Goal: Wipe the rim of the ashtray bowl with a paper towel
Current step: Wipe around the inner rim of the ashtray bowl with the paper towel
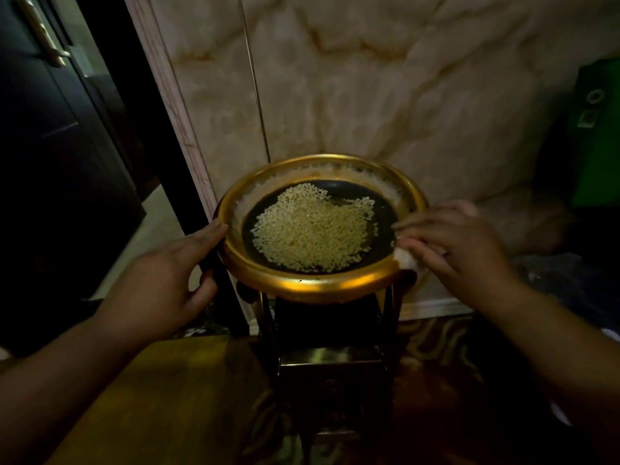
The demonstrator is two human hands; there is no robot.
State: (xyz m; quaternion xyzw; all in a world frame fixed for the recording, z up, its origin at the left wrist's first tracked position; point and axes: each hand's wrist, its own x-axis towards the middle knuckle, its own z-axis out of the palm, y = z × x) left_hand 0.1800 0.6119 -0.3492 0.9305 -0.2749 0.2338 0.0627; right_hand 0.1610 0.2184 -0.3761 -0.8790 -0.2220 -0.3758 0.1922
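A gold bowl (312, 286) sits on top of a dark stand (330, 360), set against a marbled wall (402, 95). Pale grains (312, 226) lie heaped in its dark middle.

The left hand (164, 280) reaches in from the lower left, forearm stretched forward, palm against the outside of the bowl's left edge. Its fingers lie together along the rim, fingertips touching the gold lip, thumb tucked lower beside the stand's leg.

The right hand (453, 239) comes in from the lower right, wrist bent, back of the hand up. Its fingers are curled together and press a crumpled white paper towel (407, 260) onto the bowl's right edge; only a small part of the towel shows beneath the fingertips.

A dark door (50, 146) stands at the left.
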